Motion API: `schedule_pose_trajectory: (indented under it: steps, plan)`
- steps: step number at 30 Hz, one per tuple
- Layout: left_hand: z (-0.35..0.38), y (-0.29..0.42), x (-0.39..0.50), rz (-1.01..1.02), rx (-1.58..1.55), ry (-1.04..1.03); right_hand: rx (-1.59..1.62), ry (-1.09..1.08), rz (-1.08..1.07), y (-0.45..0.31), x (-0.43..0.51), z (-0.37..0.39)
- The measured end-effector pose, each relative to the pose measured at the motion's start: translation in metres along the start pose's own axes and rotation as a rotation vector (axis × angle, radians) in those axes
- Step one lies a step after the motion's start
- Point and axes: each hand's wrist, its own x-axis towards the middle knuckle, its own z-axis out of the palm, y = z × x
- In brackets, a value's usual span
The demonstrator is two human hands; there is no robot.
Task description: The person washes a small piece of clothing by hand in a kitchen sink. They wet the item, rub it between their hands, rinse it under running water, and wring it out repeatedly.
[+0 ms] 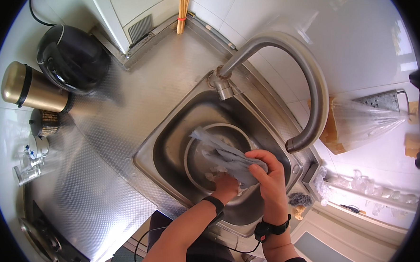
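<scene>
Over a round metal basin (196, 159) inside the stainless steel sink (172, 133), my right hand (269, 169) grips a crumpled grey cloth (229, 156) between thumb and fingers. The cloth stretches up and left above the basin. Lower down, my left hand (226, 186) reaches into the basin, just beneath the cloth. Its fingers are curled and mostly hidden, with thin whitish material (214, 174) at their tips. Whether that material belongs to the cloth, and whether the left hand holds it, I cannot tell. Both wrists wear black straps.
A curved metal faucet (309, 86) arches over the sink's right side. On the steel counter (124, 135) stand a black appliance (71, 60), a gold flask (38, 88) and glasses (30, 172). Banded wooden chopsticks (183, 11) lean behind. A scouring pad (299, 199) lies at right.
</scene>
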Motion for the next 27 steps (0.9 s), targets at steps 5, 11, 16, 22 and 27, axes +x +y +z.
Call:
schedule_pose_trajectory:
  steps: [5,11,16,22,27]
  plan:
    - [0.001,-0.006,0.004,-0.002,-0.226,0.036,-0.061,0.057,-0.037,-0.035,-0.012,0.000]
    - [0.007,-0.007,0.004,-0.027,-0.291,0.070,-0.066,0.129,-0.263,-0.068,-0.027,0.005]
    - [0.011,-0.006,0.008,-0.039,-0.339,0.092,-0.020,0.146,-0.506,-0.081,-0.035,0.003]
    - [0.019,0.002,0.005,-0.045,-0.511,0.158,-0.178,-0.064,-0.270,-0.064,-0.015,-0.001]
    - [-0.004,0.033,-0.006,-0.138,0.112,-0.072,-0.280,-0.289,0.025,0.031,0.043,0.007]
